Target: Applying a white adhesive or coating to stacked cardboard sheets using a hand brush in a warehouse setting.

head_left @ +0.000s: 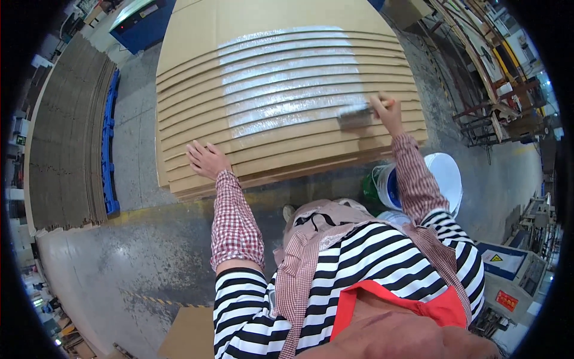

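Brown cardboard sheets (pixel 197 102) lie in a pile in front of me, fanned so that each one's edge shows as a step. Across their middle runs a shiny, whitish wet patch (pixel 287 87), roughly rectangular. My right hand (pixel 385 112) is closed round the handle of a wide flat brush (pixel 355 118), smeared by motion. The brush is at the lower right corner of the patch; whether its bristles touch the cardboard I cannot tell. My left hand (pixel 207 160) rests with fingers spread on the near left part of the sheets, holding nothing.
Just below my right forearm stand a green-and-blue bucket (pixel 372 186) and a larger white bucket (pixel 445 176). To the left, a tall cardboard stack (pixel 66 137) sits on a blue pallet (pixel 109 149). Metal racking (pixel 487 110) stands at the right, and a blue machine (pixel 134 27) at the far left.
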The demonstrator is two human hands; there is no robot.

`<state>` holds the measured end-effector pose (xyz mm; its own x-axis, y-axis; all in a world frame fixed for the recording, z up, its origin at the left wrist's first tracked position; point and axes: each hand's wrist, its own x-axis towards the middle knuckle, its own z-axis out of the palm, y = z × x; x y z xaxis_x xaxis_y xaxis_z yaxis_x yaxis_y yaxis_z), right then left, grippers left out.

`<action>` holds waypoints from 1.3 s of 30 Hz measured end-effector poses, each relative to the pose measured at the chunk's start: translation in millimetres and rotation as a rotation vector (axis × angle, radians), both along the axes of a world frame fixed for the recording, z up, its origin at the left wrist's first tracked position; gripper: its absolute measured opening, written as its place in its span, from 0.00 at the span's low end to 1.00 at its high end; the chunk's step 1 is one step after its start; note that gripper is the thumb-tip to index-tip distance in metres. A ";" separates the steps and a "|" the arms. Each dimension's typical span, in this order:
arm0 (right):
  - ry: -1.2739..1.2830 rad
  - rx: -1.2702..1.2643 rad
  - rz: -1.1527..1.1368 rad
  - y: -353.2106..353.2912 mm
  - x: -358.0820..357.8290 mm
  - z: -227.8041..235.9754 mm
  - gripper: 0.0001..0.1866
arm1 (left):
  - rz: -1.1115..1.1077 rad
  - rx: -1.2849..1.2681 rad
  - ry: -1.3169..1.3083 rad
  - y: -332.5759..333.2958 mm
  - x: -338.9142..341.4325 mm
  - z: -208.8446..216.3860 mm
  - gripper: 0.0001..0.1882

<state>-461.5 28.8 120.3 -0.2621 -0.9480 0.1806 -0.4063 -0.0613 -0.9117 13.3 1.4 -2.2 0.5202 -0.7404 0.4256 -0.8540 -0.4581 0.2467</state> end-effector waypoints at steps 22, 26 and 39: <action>0.200 -0.230 -0.101 -62.4 146.8 7.6 0.18 | -0.208 0.005 0.025 25.2 22.3 -2.6 0.29; 0.427 -0.417 0.364 -17.9 189.1 1.5 0.20 | -0.172 -0.049 0.058 26.8 26.5 -4.2 0.27; 0.381 -0.500 0.559 -44.3 313.6 2.4 0.17 | -0.201 -0.170 0.096 30.2 28.8 -1.8 0.25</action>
<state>-147.9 -15.5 122.7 0.3862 -0.7049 0.5949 -0.4708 -0.7052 -0.5301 42.0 31.6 -4.1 0.4145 -0.7547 0.5085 -0.8923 -0.2272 0.3902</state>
